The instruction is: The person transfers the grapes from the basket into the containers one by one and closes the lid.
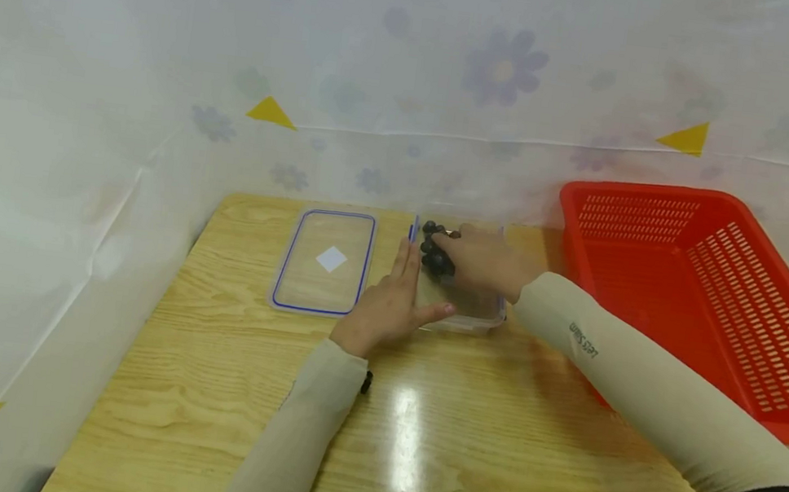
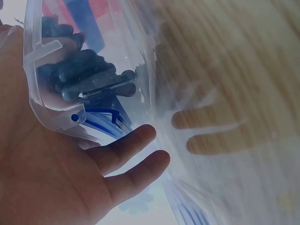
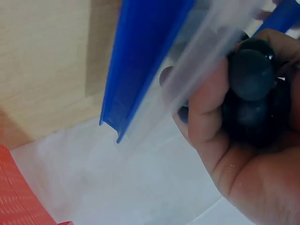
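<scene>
Glossy wooden table [image 1: 456, 467], floral curtain [image 1: 416, 68]

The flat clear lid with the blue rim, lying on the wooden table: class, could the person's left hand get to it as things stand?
Probably yes. The left hand rests against the clear plastic box, with the flat clear blue-rimmed lid just beside it and only bare table between them.

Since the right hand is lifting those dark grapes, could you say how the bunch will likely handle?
The grapes look round and smooth, so loose ones would probably roll. The right hand cups them, suggesting a soft, limp cluster, probably easily bruised.
</scene>
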Demonstrator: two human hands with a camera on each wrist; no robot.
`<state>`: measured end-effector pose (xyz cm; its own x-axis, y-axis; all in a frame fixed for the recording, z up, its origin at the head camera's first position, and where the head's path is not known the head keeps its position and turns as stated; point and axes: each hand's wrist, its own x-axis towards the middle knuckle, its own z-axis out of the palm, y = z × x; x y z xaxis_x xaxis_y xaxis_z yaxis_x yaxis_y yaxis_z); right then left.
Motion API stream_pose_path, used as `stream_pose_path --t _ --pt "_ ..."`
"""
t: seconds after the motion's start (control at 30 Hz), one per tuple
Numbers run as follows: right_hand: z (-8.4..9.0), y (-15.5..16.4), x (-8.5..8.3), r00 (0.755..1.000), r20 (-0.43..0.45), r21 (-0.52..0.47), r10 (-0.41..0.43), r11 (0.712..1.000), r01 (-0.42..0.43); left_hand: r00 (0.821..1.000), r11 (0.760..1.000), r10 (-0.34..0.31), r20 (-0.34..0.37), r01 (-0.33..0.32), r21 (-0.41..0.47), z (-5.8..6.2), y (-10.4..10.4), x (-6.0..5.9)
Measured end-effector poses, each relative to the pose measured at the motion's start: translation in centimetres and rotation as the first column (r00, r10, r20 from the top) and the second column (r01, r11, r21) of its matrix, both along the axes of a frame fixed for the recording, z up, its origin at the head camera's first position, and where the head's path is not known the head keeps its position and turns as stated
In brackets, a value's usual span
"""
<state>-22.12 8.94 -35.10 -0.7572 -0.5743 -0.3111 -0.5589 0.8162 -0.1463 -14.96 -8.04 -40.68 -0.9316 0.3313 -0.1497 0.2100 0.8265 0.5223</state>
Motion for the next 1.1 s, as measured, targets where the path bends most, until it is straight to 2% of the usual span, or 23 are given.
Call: stream_pose_path --t 0.17,0.3,0.4,0.67,0.83,1.1 --pt "-0.4 0.1 1.1 0.997 0.073 0.005 -0.026 1.0 0.026 1.0 1.0 -0.006 -0.001 0.006 -0.002 0.1 -0.1 -0.1" --pt "-1.1 0.3 1.6 0.994 0.107 -0.007 0.021 1.0 -0.02 1.0 1.0 -0.013 -0.002 0.013 0.003 0.1 -0.2 -0.1" --pt "-1.3 0.5 1.8 0.993 0.107 -0.011 0.052 0.999 -0.051 1.0 1.0 -0.023 0.002 0.023 0.016 0.1 -0.2 -0.1" --pt "-0.9 0.0 1.6 0.983 0.181 -0.002 0.018 1.0 -0.018 1.0 0.999 -0.016 0.011 0.016 0.037 0.0 -0.2 0.0" --pt "-1.1 -0.1 1.4 0.982 0.19 -0.009 0.009 1.0 -0.007 1.0 0.999 -0.011 0.024 0.01 0.037 0.1 -0.2 0.1" --pt "-2.2 0.1 1.6 0.987 0.157 0.025 0.019 0.999 -0.023 1.0 0.999 -0.013 0.027 0.012 0.041 0.0 -0.2 0.0"
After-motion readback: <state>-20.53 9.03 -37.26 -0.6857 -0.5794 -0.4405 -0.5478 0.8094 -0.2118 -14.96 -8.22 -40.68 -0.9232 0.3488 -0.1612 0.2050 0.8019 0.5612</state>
